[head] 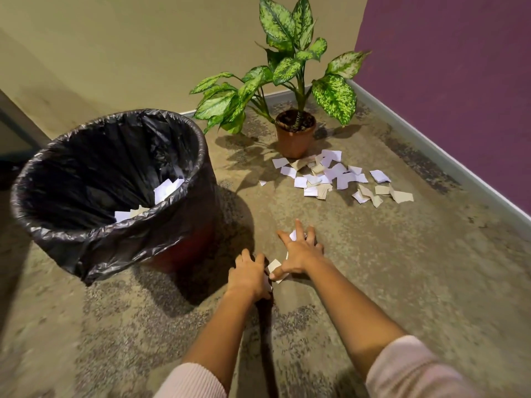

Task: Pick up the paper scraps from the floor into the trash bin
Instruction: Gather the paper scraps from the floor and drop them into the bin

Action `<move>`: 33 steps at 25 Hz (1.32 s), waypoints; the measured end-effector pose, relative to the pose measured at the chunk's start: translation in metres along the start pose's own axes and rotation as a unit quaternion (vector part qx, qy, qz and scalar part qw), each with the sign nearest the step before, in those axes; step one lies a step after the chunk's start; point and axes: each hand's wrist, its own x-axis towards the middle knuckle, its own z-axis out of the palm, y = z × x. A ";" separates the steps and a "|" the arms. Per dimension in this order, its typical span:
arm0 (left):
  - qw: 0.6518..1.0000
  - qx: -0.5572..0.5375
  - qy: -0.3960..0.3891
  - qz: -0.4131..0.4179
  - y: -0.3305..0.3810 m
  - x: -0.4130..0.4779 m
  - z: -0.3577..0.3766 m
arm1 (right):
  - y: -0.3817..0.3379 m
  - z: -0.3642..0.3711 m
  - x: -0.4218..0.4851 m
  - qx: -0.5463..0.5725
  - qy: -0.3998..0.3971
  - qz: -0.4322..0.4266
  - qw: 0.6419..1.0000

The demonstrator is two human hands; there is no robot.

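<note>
A trash bin (pixel 198 156) lined with a black bag stands on the floor at the left, with several white and beige scraps (pixel 165 189) lying inside. My left hand (pixel 248 275) is on the floor just right of the bin's base, fingers curled around white scraps. Close beside it my right hand (pixel 298 251) lies spread over a small clump of paper scraps (pixel 274 265), fingers bent onto them. A larger pile of white and beige scraps (pixel 333 176) lies on the floor farther away, in front of the plant pot.
A potted plant (pixel 294 133) with broad speckled leaves stands near the corner, just behind the far pile. A beige wall runs along the back and a purple wall (pixel 459 81) along the right. The floor is mottled carpet.
</note>
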 end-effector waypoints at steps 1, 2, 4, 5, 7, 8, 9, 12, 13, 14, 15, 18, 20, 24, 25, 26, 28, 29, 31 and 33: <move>1.000 -0.018 0.012 0.000 -0.001 0.000 0.001 | -0.001 0.001 0.002 -0.007 -0.005 0.000 1.000; 0.999 -0.036 0.023 0.003 -0.003 -0.001 0.001 | -0.003 0.002 0.004 -0.008 -0.010 -0.001 1.000; 0.997 -0.062 0.037 0.009 -0.006 -0.001 0.003 | -0.006 0.006 0.005 -0.013 -0.014 0.000 1.000; 0.997 -0.068 0.041 0.012 -0.007 -0.001 0.003 | -0.007 0.008 0.005 -0.015 -0.013 0.002 1.000; 0.997 -0.065 0.049 0.015 -0.010 0.000 0.004 | -0.010 0.012 0.005 -0.008 -0.005 0.000 1.000; 0.997 -0.060 0.052 0.018 -0.010 0.000 0.004 | -0.010 0.014 0.003 -0.002 0.002 -0.003 1.000; 0.997 -0.054 0.053 0.021 -0.010 0.001 0.004 | -0.011 0.017 0.002 0.007 0.010 -0.006 1.000; 0.997 -0.048 0.065 0.021 -0.008 0.000 0.003 | -0.014 0.023 -0.005 0.044 0.032 -0.006 0.999; 0.996 -0.049 0.071 0.020 -0.007 -0.001 0.003 | -0.016 0.025 -0.007 0.052 0.039 -0.003 0.998; 0.996 -0.052 0.075 0.018 -0.007 -0.002 0.004 | -0.019 0.027 -0.011 0.054 0.047 0.000 0.997; 0.995 -0.056 0.080 0.015 -0.007 -0.003 0.005 | -0.021 0.029 -0.014 0.051 0.058 0.001 0.997; 0.994 -0.064 0.088 0.008 -0.005 -0.007 0.002 | -0.023 0.034 -0.025 0.051 0.105 -0.011 0.993; 0.994 -0.061 0.092 0.012 -0.004 -0.008 -0.001 | -0.019 0.036 -0.032 0.046 0.123 -0.019 0.991; 0.993 -0.071 0.096 0.012 0.002 -0.010 -0.011 | -0.010 0.031 -0.041 0.036 0.133 -0.004 0.990; 0.992 -0.077 0.096 0.011 0.004 -0.011 -0.013 | -0.007 0.029 -0.042 0.049 0.133 0.013 0.990; 0.992 -0.080 0.099 0.013 0.006 -0.012 -0.017 | -0.004 0.025 -0.044 0.066 0.133 0.034 0.988; 0.990 -0.083 0.108 0.022 0.010 -0.012 -0.027 | 0.001 0.014 -0.045 0.091 0.138 0.067 0.984; 0.989 -0.084 0.115 0.028 0.012 -0.012 -0.032 | 0.002 0.006 -0.045 0.099 0.141 0.075 0.982; 0.987 -0.081 0.131 0.041 0.016 -0.012 -0.046 | 0.002 -0.014 -0.045 0.112 0.153 0.075 0.979; 0.985 -0.077 0.145 0.054 0.022 -0.011 -0.065 | -0.005 -0.039 -0.046 0.125 0.174 0.072 0.974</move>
